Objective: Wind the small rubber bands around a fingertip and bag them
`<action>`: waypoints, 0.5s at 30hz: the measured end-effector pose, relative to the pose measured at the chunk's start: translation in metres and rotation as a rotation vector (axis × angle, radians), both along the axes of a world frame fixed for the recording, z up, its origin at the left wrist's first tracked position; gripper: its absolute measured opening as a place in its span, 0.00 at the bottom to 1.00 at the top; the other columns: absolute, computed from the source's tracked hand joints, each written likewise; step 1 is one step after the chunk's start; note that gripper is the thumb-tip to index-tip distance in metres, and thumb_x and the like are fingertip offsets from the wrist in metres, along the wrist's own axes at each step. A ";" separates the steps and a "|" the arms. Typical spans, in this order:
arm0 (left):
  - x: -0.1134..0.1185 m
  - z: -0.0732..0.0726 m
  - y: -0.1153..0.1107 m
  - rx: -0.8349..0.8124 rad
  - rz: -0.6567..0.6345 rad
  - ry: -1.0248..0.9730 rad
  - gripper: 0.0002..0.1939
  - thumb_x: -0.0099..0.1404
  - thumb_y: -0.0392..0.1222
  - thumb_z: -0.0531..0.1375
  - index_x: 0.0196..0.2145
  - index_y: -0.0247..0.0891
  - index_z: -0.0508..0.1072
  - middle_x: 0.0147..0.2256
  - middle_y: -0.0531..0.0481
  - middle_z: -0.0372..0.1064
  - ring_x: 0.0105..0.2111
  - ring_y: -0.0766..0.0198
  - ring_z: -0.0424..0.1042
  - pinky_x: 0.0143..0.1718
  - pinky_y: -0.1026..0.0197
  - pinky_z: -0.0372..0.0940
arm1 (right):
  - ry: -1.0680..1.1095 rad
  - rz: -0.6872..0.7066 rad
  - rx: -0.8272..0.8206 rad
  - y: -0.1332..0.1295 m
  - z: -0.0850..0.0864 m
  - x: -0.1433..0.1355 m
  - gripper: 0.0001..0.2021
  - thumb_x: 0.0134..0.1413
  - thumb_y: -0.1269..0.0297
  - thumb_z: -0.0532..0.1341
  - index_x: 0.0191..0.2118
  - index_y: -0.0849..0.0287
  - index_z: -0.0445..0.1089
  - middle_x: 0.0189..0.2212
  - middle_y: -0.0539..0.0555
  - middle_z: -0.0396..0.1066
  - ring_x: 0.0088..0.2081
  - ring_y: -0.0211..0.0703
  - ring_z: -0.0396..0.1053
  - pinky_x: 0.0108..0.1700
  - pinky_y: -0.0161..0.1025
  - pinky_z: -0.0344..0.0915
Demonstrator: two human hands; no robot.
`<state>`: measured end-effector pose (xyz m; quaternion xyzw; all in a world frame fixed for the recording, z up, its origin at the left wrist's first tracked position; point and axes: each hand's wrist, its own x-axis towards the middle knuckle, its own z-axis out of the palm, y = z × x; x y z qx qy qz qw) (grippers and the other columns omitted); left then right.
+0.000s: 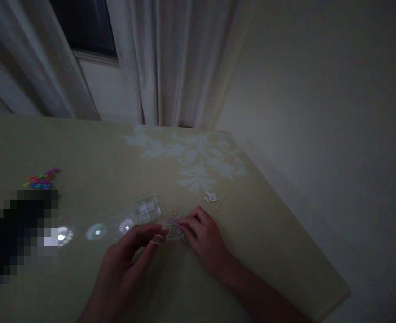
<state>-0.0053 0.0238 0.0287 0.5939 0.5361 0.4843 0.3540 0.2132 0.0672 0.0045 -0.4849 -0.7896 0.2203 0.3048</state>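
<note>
A small pile of thin coloured rings (173, 221), pale yellow, purple and whitish, lies on the table between my two hands; they look like small elastic bands. My left hand (127, 255) is to the left of the pile, its thumb and fingers closed at the tips around a pale ring (157, 239). At the pile's right side is my right hand (204, 235), palm down, with its fingertips pinched together at the rings. Whatever those fingertips hold is too small and dim to make out. Just behind my left hand sits a clear plastic box (147, 208).
Small white pieces (211, 196) lie beyond my right hand. Several bright-coloured small items (41, 178) are heaped at the left, near a blurred-out dark area. Light reflections shine on the table (268, 251). Behind it are curtains (174, 63) and a wall.
</note>
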 end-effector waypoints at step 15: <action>-0.002 -0.010 -0.007 -0.102 0.044 0.070 0.11 0.62 0.54 0.70 0.30 0.46 0.83 0.31 0.52 0.84 0.32 0.57 0.83 0.35 0.61 0.76 | -0.160 -0.014 -0.140 0.000 0.014 0.005 0.07 0.58 0.70 0.71 0.42 0.58 0.76 0.42 0.53 0.70 0.45 0.46 0.70 0.50 0.42 0.66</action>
